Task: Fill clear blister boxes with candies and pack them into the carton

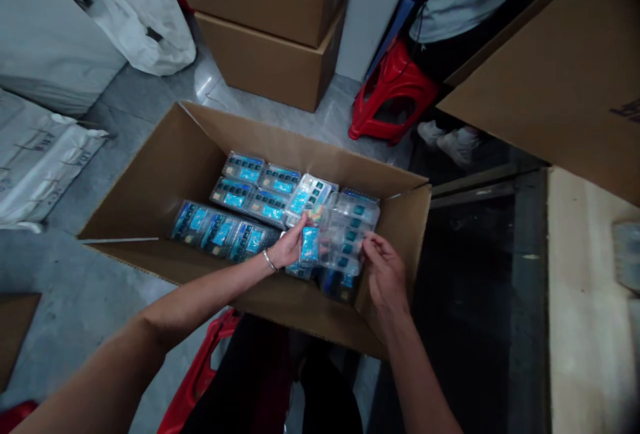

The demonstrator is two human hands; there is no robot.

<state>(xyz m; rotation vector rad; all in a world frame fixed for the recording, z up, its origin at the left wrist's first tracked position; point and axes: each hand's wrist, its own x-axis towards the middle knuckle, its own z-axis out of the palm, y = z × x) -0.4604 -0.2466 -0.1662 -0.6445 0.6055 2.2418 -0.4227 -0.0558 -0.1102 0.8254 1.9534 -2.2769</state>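
A large open cardboard box (135, 174) holds rows of clear plastic packs (233, 199) with bright blue and dark contents. Above its right part, both hands hold one clear plastic case (345, 227) with dark green pieces showing through. A blue packet (310, 245) sits at the case's left end, beside the fingers. My left hand (290, 244), with a bracelet at the wrist, is closed on that left end. The right edge is pinched between the thumb and fingers of my right hand (385, 264). The packs under the case are partly hidden.
Stacked cardboard boxes (270, 54) stand behind the open box. A red stool (393, 97) and a seated person (457, 11) are at the back right. White wrapped bundles (43, 154) lie left, near a white plastic bag (145, 21). A wooden surface (585, 287) is at right.
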